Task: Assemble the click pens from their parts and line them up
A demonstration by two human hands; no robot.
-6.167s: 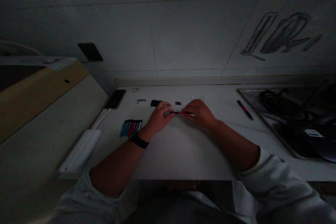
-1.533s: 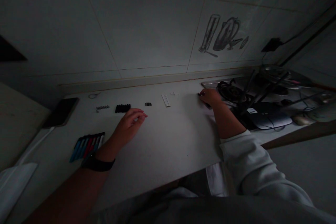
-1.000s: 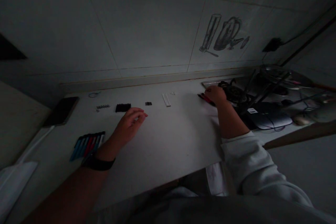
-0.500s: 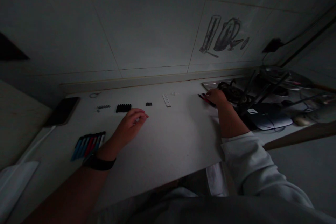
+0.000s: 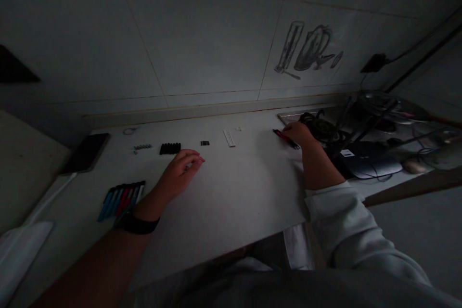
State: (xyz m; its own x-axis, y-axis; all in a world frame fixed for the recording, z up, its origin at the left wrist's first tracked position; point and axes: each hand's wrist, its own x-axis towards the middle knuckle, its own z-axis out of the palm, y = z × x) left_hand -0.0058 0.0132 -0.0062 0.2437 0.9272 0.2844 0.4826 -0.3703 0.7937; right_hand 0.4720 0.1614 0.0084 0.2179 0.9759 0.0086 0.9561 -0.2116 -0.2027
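Note:
My left hand (image 5: 179,167) rests on the white counter (image 5: 231,192), fingers loosely stretched and holding nothing, just below a row of small black parts (image 5: 170,148). At the right, my right hand (image 5: 301,134) lies at the counter's far edge. Its fingertips sit beside the red-and-black pens (image 5: 285,137), which lie flat on the surface. A black watch (image 5: 135,224) is on my left wrist.
A row of blue and red pen barrels (image 5: 121,198) lies at the left. Small springs (image 5: 142,147), a black piece (image 5: 205,143) and white rods (image 5: 228,137) sit along the back. A phone (image 5: 85,152) lies far left, a gas stove (image 5: 321,125) on the right.
Earlier both hands held a red pen at the middle. My right hand carried it right to the pens by the stove and has now drawn back slightly; my left hand stays still.

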